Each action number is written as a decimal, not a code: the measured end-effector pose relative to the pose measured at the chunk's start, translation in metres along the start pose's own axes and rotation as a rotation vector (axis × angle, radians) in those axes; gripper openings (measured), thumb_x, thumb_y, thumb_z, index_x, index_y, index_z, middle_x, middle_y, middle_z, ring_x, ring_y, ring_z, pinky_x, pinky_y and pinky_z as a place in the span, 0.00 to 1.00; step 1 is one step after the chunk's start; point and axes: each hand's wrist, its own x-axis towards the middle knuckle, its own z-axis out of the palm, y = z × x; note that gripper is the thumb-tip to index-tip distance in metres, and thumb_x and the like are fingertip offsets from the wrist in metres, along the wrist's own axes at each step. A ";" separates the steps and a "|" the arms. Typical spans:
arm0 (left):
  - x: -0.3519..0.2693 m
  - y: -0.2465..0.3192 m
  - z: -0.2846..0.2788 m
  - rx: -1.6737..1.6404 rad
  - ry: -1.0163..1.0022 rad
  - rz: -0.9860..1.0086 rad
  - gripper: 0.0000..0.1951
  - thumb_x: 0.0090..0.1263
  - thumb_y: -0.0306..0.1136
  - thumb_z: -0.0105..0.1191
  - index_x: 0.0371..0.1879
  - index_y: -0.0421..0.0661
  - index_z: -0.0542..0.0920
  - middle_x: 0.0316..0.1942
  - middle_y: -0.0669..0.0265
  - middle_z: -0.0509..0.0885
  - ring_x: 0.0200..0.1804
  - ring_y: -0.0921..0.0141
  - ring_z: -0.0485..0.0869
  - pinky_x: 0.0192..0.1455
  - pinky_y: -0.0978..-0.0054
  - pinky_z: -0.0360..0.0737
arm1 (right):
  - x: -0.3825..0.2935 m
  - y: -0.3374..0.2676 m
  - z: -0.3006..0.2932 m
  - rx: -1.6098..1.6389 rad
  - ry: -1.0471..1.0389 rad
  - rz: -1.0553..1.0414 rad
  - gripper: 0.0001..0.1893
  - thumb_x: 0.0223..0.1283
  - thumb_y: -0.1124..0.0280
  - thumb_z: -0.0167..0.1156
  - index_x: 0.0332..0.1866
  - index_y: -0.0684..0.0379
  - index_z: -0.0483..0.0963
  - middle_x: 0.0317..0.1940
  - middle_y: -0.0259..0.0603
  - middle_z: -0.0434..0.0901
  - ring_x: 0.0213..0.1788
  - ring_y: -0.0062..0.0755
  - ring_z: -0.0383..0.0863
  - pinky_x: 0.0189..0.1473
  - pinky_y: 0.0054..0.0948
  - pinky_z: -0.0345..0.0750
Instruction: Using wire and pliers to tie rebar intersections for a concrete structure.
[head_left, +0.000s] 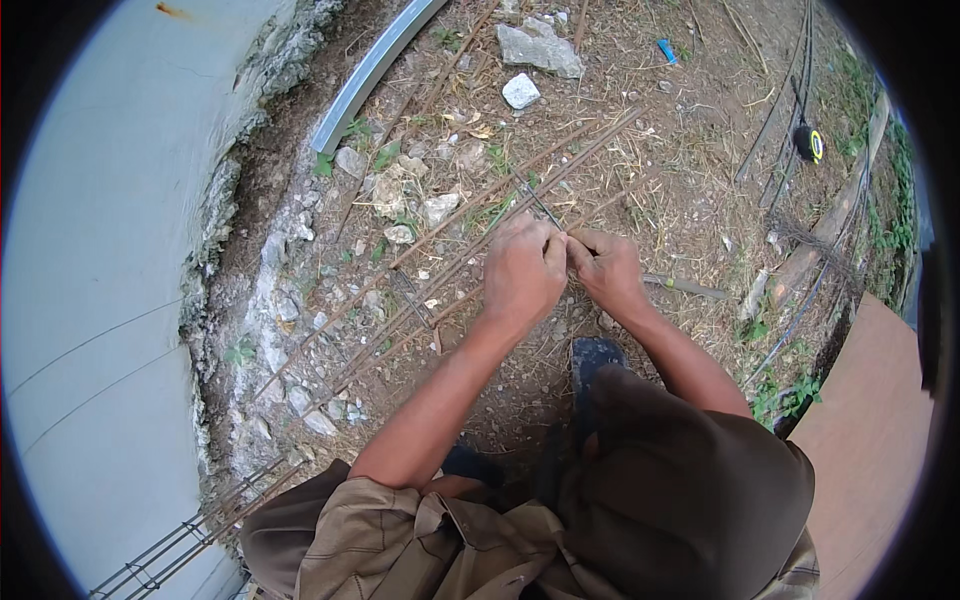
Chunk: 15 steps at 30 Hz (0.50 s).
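A long cage of rusty rebar (450, 217) runs diagonally over the ground before me, with dark steel stirrups across its bars. My left hand (525, 266) is closed over the cage beside one stirrup (540, 202). Close against it, my right hand (609, 274) pinches at that stirrup's lower corner with thumb and forefinger. The fingertips of both hands nearly meet there, and they hide the joint and any thin wire in it. Nearer to me, a second stirrup (411, 298) spans the bars.
A wall (112, 225) with a rough base stands at left. A metal channel (375, 75), pale stones (521, 91) and a large rock (540, 49) lie beyond the cage. At right are a tape measure (808, 142), a wooden log (832, 217) and a brown board (862, 450).
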 end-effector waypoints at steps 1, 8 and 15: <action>-0.008 0.005 0.005 -0.002 0.005 -0.001 0.10 0.67 0.32 0.56 0.35 0.37 0.83 0.32 0.56 0.81 0.38 0.61 0.80 0.43 0.63 0.75 | 0.000 0.001 -0.004 -0.057 -0.042 -0.023 0.10 0.63 0.66 0.60 0.36 0.61 0.82 0.25 0.53 0.80 0.27 0.53 0.80 0.31 0.41 0.75; -0.046 0.016 0.031 0.028 0.088 0.100 0.22 0.65 0.34 0.55 0.56 0.33 0.76 0.41 0.52 0.78 0.49 0.54 0.76 0.53 0.59 0.74 | 0.028 -0.006 -0.036 -0.135 -0.410 0.105 0.15 0.63 0.62 0.59 0.31 0.64 0.81 0.22 0.54 0.79 0.25 0.45 0.79 0.33 0.41 0.74; -0.061 0.052 0.063 -1.079 0.063 -0.535 0.27 0.76 0.29 0.46 0.71 0.35 0.55 0.37 0.61 0.80 0.39 0.71 0.81 0.43 0.74 0.78 | 0.037 -0.036 -0.031 -0.486 -0.493 -0.056 0.19 0.64 0.57 0.55 0.30 0.65 0.82 0.26 0.56 0.80 0.31 0.57 0.81 0.40 0.47 0.77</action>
